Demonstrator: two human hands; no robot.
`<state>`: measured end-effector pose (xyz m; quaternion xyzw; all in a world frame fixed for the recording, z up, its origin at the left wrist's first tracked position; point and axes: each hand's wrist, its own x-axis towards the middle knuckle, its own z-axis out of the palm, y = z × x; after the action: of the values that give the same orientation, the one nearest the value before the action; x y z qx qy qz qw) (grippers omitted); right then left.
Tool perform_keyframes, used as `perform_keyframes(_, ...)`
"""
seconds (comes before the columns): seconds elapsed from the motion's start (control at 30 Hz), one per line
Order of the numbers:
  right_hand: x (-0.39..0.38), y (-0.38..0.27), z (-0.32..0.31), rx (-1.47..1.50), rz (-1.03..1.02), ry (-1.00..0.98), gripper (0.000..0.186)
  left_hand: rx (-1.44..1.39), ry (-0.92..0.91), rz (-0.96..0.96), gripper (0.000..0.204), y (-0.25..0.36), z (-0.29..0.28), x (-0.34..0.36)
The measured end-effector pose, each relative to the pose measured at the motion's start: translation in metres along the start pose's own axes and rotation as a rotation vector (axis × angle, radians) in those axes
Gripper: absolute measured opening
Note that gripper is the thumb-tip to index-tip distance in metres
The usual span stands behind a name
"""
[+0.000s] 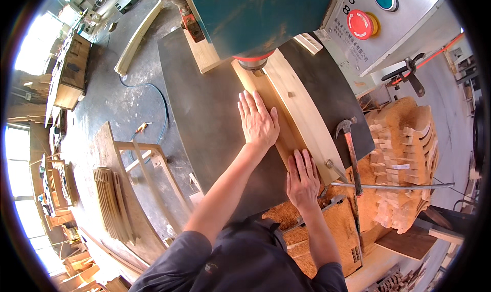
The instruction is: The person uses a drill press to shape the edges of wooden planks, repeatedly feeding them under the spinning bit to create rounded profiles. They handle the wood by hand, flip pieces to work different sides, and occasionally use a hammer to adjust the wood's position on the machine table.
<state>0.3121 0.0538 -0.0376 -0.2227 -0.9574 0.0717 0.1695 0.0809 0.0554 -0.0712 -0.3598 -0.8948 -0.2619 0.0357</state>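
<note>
A wooden strip (284, 123) lies lengthwise on the dark machine table (204, 123), its far end at the cutting head (254, 62). Along its right side runs a pale, curved wooden guide board (303, 105). My left hand (258, 123) rests flat on the strip's middle, fingers stretched forward and thumb out. Nearer to me, my right hand (303, 180) lies on the strip's near end with fingers extended, close beside the guide board. Neither hand is wrapped round anything. The contact between strip and cutter is partly hidden under the machine's green housing (255, 16).
A claw hammer (351, 149) lies at the table's right edge. Sawdust covers stacked curved wood pieces (404, 159) at right. A control box with a red stop button (361, 24) stands upper right. At left, a board holds several thin strips (110, 202); a blue hose (164, 108) crosses the floor.
</note>
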Motion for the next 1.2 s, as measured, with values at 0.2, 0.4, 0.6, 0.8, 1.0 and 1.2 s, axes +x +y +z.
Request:
perform_keyframes(0.2,0.011,-0.002,0.002,0.02,0.006,0.002,0.041,0.008,-0.005,-0.005,0.078,-0.004,-0.002,0.011)
perform_keyframes(0.4,0.02,-0.003,0.005,0.006,-0.01,0.025,0.041,-0.008,0.024,0.006,0.077,-0.007,0.0,0.015)
perform_keyframes(0.6,0.022,-0.003,0.004,0.022,-0.011,0.037,0.04,0.001,0.016,0.002,0.077,-0.009,0.002,0.018)
perform_keyframes(0.8,0.017,0.0,0.002,0.03,-0.006,0.02,0.041,-0.01,-0.003,0.005,0.078,-0.007,0.0,0.016)
perform_keyframes(1.0,0.009,0.0,0.0,0.055,0.014,0.01,0.043,-0.009,-0.035,0.009,0.078,-0.002,0.0,0.008)
perform_keyframes(1.2,0.02,-0.001,0.008,0.07,0.018,0.052,0.042,0.005,-0.004,0.009,0.078,-0.009,-0.001,0.02)
